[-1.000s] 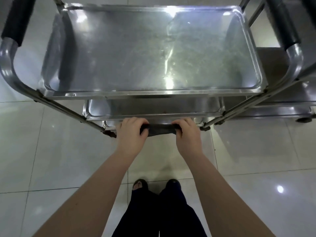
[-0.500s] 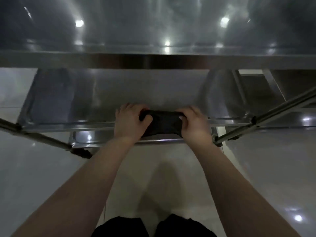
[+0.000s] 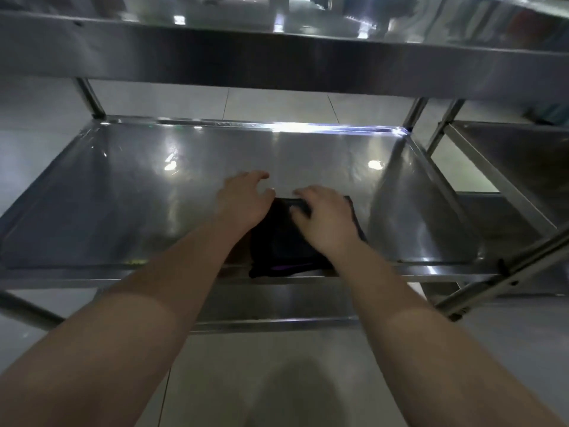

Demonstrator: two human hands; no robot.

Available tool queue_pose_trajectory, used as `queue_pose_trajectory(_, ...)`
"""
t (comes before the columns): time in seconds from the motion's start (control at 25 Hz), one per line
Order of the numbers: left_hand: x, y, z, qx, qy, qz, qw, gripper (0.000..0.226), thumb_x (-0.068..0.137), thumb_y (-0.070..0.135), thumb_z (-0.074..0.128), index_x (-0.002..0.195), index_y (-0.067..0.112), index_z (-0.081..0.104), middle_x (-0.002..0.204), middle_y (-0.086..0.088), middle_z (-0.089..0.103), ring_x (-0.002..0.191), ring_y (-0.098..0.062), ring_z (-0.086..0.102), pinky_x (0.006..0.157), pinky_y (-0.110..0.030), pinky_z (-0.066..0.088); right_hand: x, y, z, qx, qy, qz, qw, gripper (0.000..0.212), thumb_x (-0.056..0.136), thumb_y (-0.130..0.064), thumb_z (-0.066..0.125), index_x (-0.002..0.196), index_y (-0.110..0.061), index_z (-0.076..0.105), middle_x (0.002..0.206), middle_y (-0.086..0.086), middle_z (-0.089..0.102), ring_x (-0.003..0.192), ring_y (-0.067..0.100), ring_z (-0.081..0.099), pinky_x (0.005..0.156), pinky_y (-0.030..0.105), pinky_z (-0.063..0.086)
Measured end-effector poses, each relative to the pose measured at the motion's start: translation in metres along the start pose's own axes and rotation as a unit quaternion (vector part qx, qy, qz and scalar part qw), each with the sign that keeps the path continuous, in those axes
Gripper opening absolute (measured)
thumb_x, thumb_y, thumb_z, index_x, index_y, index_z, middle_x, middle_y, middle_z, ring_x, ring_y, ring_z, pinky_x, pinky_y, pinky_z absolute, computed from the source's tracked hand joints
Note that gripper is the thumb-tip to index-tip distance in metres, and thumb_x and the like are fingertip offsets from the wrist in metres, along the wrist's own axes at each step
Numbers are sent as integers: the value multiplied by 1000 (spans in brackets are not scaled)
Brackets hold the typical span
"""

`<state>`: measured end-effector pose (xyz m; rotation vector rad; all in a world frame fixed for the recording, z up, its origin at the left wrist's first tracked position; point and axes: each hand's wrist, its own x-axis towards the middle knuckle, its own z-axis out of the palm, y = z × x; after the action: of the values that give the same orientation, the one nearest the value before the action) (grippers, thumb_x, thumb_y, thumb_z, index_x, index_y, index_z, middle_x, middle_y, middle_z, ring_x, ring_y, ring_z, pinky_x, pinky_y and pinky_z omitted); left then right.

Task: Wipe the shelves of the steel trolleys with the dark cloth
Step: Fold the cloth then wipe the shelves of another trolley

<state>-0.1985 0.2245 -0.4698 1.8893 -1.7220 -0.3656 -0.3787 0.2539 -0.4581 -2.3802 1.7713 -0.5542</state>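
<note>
at the front lip of the middle shelf (image 3: 123, 272), the dark cloth (image 3: 283, 241) is now laid flat, where half a second ago it was bunched between two fists. it is held down by the right hand (image 3: 326, 220), fingers curled onto its far edge. the left hand (image 3: 243, 201) has been let go, fingers spread just beside it. wiping is judged about to begin. the cloth's long axis appears to run front to back, towards the rear rail (image 3: 277, 126).
</note>
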Motion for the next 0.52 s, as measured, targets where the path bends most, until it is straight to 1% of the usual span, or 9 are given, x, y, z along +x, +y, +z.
queue_pose_trajectory(0.04, 7, -4, 3, 34, -8, 10, 999, 45, 95, 38, 49, 140, 30, 50, 149, -4, 44, 136, -28, 37, 110, -40, 30, -4, -7, 13, -23, -70, -2, 997, 56, 95, -56, 40, 147, -38, 36, 156, -1, 33, 144, 36, 23, 118, 52, 9)
queue_pose_trajectory(0.08, 12, -6, 8, 76, -21, 32, 996, 47, 98, 36, 44, 144, 29, 44, 153, -3, 39, 140, -27, 33, 112, -41, 26, -8, -11, 24, -60, -130, 4, 990, 63, 92, -68, 28, 151, -47, 19, 162, -6, 16, 148, 37, 6, 116, 56, -8)
queue_pose_trajectory(0.12, 16, -7, 11, 106, -44, 56, 992, 48, 101, 36, 38, 149, 30, 38, 157, -2, 33, 144, -26, 26, 115, -44, 20, -9, -8, 32, -87, -158, 7, 984, 67, 88, -75, 18, 149, -53, 5, 163, -11, 4, 148, 38, -6, 111, 58, -18)
queue_pose_trajectory(0.16, 18, -7, 15, 120, -72, 69, 988, 49, 103, 39, 33, 151, 33, 31, 160, 1, 26, 148, -26, 17, 117, -48, 11, -9, 0, 32, -99, -163, 8, 982, 68, 84, -79, 12, 147, -57, -1, 163, -14, -2, 147, 38, -10, 109, 59, -21)
queue_pose_trajectory(0.2, 18, -7, 19, 124, -99, 72, 985, 49, 104, 43, 28, 153, 37, 26, 162, 4, 19, 150, -25, 10, 117, -51, 3, -8, 15, 30, -107, -157, 12, 982, 69, 82, -81, 10, 146, -59, -4, 163, -16, -2, 147, 39, -10, 109, 60, -20)
queue_pose_trajectory(0.28, 13, -13, 25, 147, -119, 79, 979, 51, 103, 51, 22, 153, 41, 20, 163, 4, 14, 150, -26, 5, 117, -54, -2, -3, 57, 15, -136, -138, 50, 980, 66, 85, -79, 13, 146, -60, -2, 163, -16, 1, 148, 40, -4, 111, 62, -13)
queue_pose_trajectory(0.4, 8, -14, 28, 209, -120, 97, 966, 55, 100, 59, 20, 153, 45, 11, 164, 3, 9, 150, -29, 3, 117, -56, -2, 0, 134, -22, -155, -155, 203, 954, 64, 91, -74, 18, 148, -56, -1, 164, -12, -1, 148, 40, -4, 113, 64, -8)
queue_pose_trajectory(0.48, 8, -11, 30, 222, -124, 92, 963, 55, 99, 58, 18, 152, 48, 8, 165, 4, 5, 150, -30, 1, 117, -56, -2, 2, 145, -30, -150, -146, 289, 934, 65, 91, -73, 15, 150, -53, -3, 164, -9, -2, 147, 42, -7, 113, 66, -6)
queue_pose_trajectory(0.52, 9, -10, 30, 224, -125, 89, 962, 54, 100, 57, 17, 152, 48, 7, 165, 4, 4, 150, -29, 1, 117, -57, -3, 8, 132, -24, -147, -140, 298, 933, 67, 90, -75, 13, 150, -52, -3, 164, -8, -3, 147, 43, -8, 112, 67, -6)
